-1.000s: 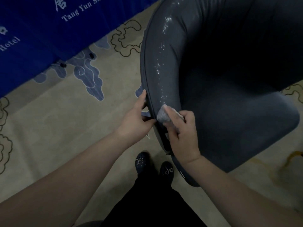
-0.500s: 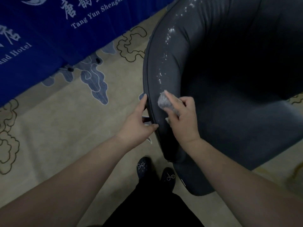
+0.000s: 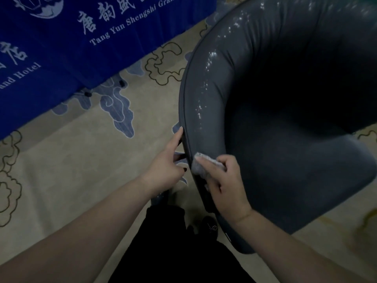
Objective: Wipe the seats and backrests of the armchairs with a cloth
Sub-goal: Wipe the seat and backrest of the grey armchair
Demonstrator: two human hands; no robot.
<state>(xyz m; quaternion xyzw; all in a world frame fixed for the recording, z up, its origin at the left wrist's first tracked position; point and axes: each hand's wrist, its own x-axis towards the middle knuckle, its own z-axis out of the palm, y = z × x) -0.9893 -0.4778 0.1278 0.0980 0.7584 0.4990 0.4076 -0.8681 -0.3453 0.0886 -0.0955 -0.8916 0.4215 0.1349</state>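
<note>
Currently the cloth (image 3: pixel 201 166) — a small grey wad — sits pressed against the lower end of the armchair (image 3: pixel 285 123) backrest rim, just inside the piped edge, with the right hand (image 3: pixel 224 180) curled round it, fingers on top and the thumb side tucked beneath. Half a second ago the same wad was higher on the rim; a second ago it was low again, so the stroke runs up and down this short stretch and has now come back to the bottom. The left hand (image 3: pixel 165 166) steadies the outer face of the backrest: index finger laid straight along the piping, the other fingers loosely bent, gripping nothing that I can see. Above the cloth a trail of bright wet droplets runs up the curved rim toward the top of the frame — judgement: that portion is sprayed but not yet wiped dry, and the seat, dark and dull, shows no sign either way. Task therefore looks early for this chair; the next pass probably needs longer strokes upward along the rim. Beyond the armchair: patterned beige carpet (image 3: pixel 71 160) with blue cloud motifs, a blue banner (image 3: pixel 61 48) with white hotel lettering, dark trousers and one shoe (image 3: pixel 210 227) below.
</note>
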